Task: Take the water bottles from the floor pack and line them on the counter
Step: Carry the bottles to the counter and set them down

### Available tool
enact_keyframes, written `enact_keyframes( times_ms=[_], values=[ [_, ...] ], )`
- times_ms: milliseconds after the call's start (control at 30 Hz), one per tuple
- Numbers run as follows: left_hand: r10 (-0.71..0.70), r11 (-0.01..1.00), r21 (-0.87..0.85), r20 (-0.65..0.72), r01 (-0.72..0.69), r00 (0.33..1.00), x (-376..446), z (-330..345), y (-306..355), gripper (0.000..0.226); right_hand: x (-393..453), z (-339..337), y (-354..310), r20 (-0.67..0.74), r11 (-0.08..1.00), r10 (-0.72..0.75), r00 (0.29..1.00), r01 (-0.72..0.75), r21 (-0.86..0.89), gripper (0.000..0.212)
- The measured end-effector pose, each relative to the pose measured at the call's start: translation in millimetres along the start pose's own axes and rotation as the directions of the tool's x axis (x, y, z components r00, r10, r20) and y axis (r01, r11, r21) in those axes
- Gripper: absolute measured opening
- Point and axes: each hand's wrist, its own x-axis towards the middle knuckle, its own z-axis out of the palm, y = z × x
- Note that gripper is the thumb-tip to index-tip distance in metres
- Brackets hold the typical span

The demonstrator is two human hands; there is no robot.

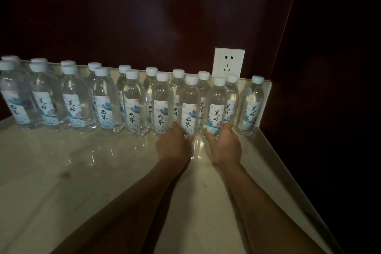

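Bottles (132, 99) of clear water, hands (175, 146) gripping two

Both bare forearms extend forward over the counter (61, 161) toward its rear right corner. The left hand (174, 146) grips the base of one bottle (189, 107); the right hand (225, 145) grips the base of the neighbouring bottle (216, 107), thumbs facing inward.

A dim room — dark maroon wall (144, 16) behind the pale marble counter (61, 171), white socket (228, 62) far right.
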Motion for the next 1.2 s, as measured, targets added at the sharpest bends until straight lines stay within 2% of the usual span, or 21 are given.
enact_keyframes(
  times_ms=[567,900,1100,1200],
  values=[
    [-0.005,1.0,0.019,0.007,0.005,1.0,-3.2,-2.0,2.5,0.041,0.6,-2.0,-1.0,0.006,1.0,0.03,1.0,-0.03,-0.006,0.047],
    [-0.062,0.986,-0.148,0.103,0.077,0.993,-10.4,-12.4,3.0,0.045,-15.9,-16.8,-9.8,0.066,0.999,0.035,0.997,-0.037,0.029,0.05],
    [0.01,0.983,-0.186,0.081,0.005,0.997,-29.4,-45.7,-17.1,0.055,-44.0,-35.5,-34.2,0.109,0.999,0.051,0.993,-0.05,-0.012,0.061],
    [0.026,0.977,-0.213,0.054,-0.014,0.998,-48.1,-75.9,-35.4,0.051,-74.9,-37.5,-58.1,0.121,1.0,0.002,0.993,-0.001,-0.008,0.055]
  ],
)
